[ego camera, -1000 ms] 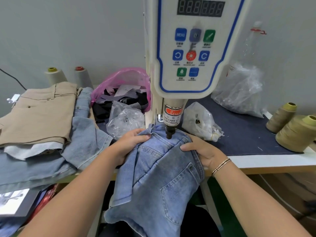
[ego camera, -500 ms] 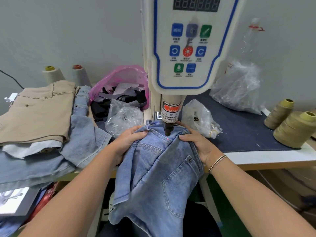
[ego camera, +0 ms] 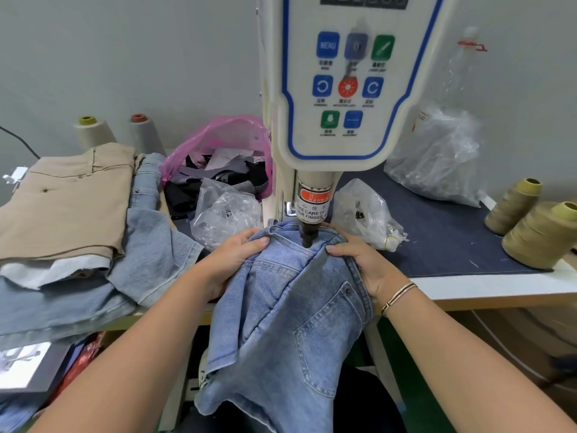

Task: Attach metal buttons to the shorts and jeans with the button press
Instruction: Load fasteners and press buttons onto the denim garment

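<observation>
Grey wall backs a counter point(ego camera: 499, 285) where the button press point(ego camera: 340, 89) stands. Its punch point(ego camera: 307, 237) sits over the waistband of denim shorts point(ego camera: 290, 307), with a red laser dot just in front. Both hands, the left hand point(ego camera: 232, 260) and right hand point(ego camera: 363, 264), grip the waistband either side, about equally near; legs hang toward the person. Whether punch touches cloth is unclear.

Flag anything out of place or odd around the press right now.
Nothing stands out. Left hand and right hand grip the light blue denim jeans either side of the cream button press's black punch, fingers close to it.
</observation>
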`<state>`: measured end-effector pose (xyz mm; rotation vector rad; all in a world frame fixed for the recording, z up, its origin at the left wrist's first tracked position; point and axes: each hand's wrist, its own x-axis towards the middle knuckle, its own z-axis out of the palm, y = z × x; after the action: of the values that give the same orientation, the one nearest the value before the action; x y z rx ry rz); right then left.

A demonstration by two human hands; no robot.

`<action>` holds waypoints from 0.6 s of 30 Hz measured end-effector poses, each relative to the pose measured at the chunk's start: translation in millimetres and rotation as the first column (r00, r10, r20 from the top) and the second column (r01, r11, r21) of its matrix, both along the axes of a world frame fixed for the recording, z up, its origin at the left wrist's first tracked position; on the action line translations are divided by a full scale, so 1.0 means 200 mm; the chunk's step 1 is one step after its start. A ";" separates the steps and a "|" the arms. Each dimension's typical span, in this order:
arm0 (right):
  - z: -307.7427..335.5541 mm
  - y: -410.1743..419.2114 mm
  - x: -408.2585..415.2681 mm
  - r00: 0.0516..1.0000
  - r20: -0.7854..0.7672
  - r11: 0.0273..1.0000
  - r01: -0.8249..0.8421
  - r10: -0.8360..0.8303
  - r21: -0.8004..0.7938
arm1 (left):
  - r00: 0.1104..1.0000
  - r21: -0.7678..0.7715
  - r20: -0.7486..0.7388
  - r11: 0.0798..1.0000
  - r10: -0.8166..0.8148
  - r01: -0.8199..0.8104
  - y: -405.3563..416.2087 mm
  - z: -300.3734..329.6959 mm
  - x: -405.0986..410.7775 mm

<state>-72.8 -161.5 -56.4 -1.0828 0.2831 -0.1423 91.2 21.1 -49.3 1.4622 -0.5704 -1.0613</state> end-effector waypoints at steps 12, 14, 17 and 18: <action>0.03 0.03 -0.01 0.998 -0.054 0.999 0.015 -0.013 0.042 | 1.000 -0.007 -0.008 1.000 0.014 -0.014 0.01 0.01 -0.02; 0.03 0.03 -0.01 0.999 -0.053 0.999 0.012 -0.009 0.047 | 1.000 -0.010 -0.012 1.000 0.017 -0.018 0.01 0.01 -0.02; 0.03 0.03 -0.01 0.998 -0.057 0.999 0.008 -0.005 0.044 | 1.000 -0.020 -0.018 1.000 0.018 -0.019 0.01 0.01 -0.02; 0.03 0.03 -0.01 0.998 -0.056 0.999 0.005 -0.002 0.043 | 1.000 -0.022 -0.018 1.000 0.020 -0.020 0.01 0.01 -0.02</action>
<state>-74.7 -155.6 -51.3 -1.0446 0.3369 -0.1087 87.7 23.6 -47.2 1.4350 -0.5525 -1.0485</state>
